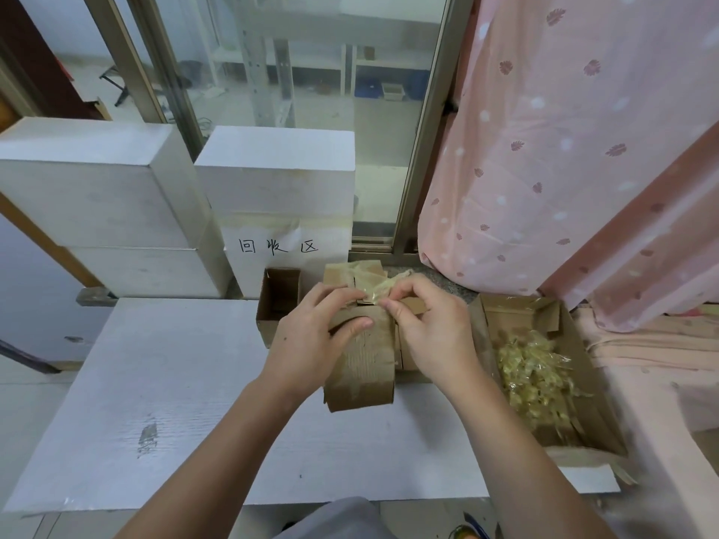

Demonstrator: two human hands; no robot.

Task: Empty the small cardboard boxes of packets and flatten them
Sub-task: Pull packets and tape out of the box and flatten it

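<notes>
A small cardboard box (362,359) was held above the white tabletop (163,383), near its far edge, between both hands. The left hand (311,336) was wrapped round the box's left side, its grip grasping the cardboard with the thumb laid across the front face. The right hand (432,332) was set against the box's upper right corner, and its grip was pinched on a strip of yellowish clear tape (379,285) that ran up from the top of the box. The strip was also touched by the left fingertips.

Just behind the held box, an opened small box (278,301) was seen standing on the far edge of the tabletop, and more brown cardboard (342,274) lay beside it. To the right, a larger open carton (583,383) was placed, with a heap of clear yellowish packets (537,375) lying inside it. White boxes (276,177) were stacked beyond the tabletop, one bearing a handwritten label (278,246). A pink patterned curtain (564,149) was hung on the right.
</notes>
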